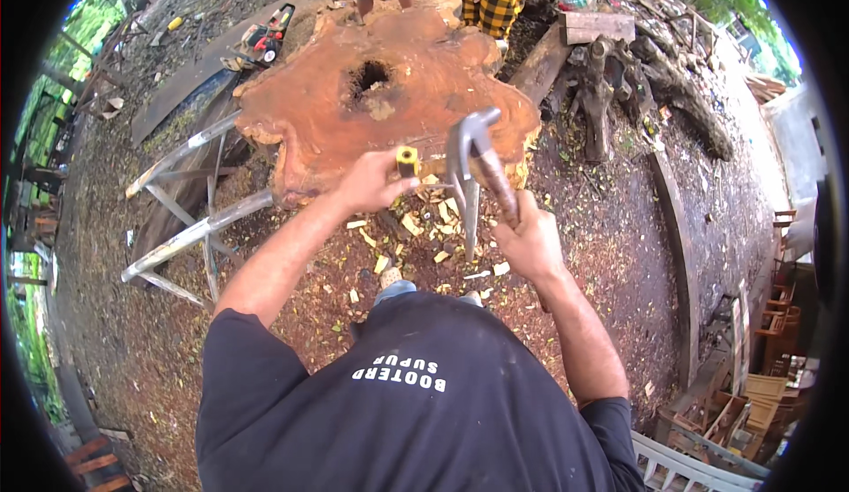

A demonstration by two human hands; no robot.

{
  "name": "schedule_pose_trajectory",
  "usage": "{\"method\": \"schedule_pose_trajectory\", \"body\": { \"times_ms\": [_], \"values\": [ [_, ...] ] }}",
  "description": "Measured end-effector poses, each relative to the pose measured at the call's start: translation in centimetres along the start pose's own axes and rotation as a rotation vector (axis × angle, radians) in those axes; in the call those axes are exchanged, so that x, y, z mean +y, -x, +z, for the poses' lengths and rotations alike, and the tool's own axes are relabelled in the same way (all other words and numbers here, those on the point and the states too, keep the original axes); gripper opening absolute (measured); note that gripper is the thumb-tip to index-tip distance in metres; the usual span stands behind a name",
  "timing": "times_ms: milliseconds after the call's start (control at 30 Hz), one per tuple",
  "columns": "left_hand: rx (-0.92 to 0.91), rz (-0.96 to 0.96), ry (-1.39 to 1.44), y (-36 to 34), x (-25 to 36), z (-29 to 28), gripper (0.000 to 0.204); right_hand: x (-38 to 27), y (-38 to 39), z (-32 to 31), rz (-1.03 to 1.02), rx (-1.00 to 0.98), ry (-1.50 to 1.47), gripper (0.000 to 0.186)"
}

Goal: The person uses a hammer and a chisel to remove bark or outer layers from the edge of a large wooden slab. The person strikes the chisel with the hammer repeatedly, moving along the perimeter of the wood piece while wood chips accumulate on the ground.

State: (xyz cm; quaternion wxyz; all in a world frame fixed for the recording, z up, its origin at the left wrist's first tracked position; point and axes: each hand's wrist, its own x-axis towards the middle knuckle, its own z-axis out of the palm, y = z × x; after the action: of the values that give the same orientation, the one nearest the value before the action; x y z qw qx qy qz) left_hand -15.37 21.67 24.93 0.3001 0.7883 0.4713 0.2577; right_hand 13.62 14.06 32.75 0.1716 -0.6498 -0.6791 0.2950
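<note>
In my left hand (376, 180) is a chisel with a yellow and black handle (407, 161), held at the near edge of a big reddish-brown wood slab (309, 120). Most of the chisel's blade is hidden or too blurred to follow. My right hand (531, 237) is wrapped round the brown handle of a claw hammer (495, 178). Its grey metal head is raised just right of the chisel, over the slab's near edge, apart from the chisel handle. The slab has an irregular outline and a dark hole near its middle.
Pale wood chips (411, 224) litter the ground below the slab. A metal trestle frame (208, 226) stands left; a chainsaw (265, 42) lies beyond it. Two people stand at the far side, one in yellow-checked clothing (495, 3). Gnarled logs (601, 94) and a long beam (676, 262) lie right.
</note>
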Motion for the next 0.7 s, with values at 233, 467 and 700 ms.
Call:
{"method": "schedule_pose_trajectory", "body": {
  "times_ms": [233, 467, 700],
  "values": [
    [0.027, 0.14, 0.014, -3.9, 4.0, -1.0, 0.026, 3.4, 2.3, 0.0, 0.073, 0.198, -0.253, 0.013],
    [0.0, 0.264, 0.125, -3.6, 3.9, 7.2, 0.027, 8.2, 6.7, 2.9, 0.217, 0.258, -0.483, 0.009],
    [0.018, 0.496, 0.197, -3.8, 4.9, 10.8, 0.031, 6.8, 10.6, 3.3, 0.288, 0.327, -0.864, 0.015]
  ]
}}
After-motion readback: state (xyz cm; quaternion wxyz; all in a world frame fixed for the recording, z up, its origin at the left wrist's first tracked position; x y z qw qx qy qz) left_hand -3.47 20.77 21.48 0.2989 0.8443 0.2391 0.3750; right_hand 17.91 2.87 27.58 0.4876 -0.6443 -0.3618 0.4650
